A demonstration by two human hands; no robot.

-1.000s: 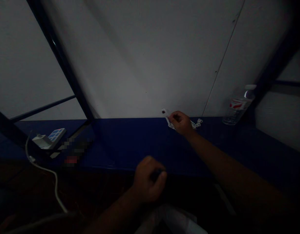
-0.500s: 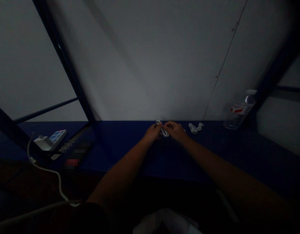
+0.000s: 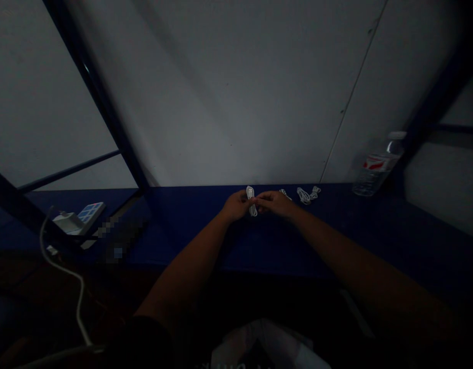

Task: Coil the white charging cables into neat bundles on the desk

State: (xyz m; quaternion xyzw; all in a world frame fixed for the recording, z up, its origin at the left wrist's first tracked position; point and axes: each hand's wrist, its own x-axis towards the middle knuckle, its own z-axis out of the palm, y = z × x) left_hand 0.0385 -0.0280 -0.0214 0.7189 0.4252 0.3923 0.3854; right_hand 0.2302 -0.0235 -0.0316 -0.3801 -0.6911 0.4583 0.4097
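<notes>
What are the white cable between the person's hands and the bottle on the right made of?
The white cable looks like soft plastic or rubber sheathing, since it bends in tight loops. The water bottle seems thin clear plastic: see-through, with a glossy highlight.

The person wears a dark top [image 3: 152, 341], its sleeve ending on the upper left arm at the near edge of the scene. Below it, the left forearm [image 3: 182, 274] is bare, as are the right forearm [image 3: 355, 256], the left hand [image 3: 236, 206] and the right hand [image 3: 274, 203]. A pale patch [image 3: 267, 348] shows near the front of the top, too dim to tell whether it is print or cloth.
</notes>
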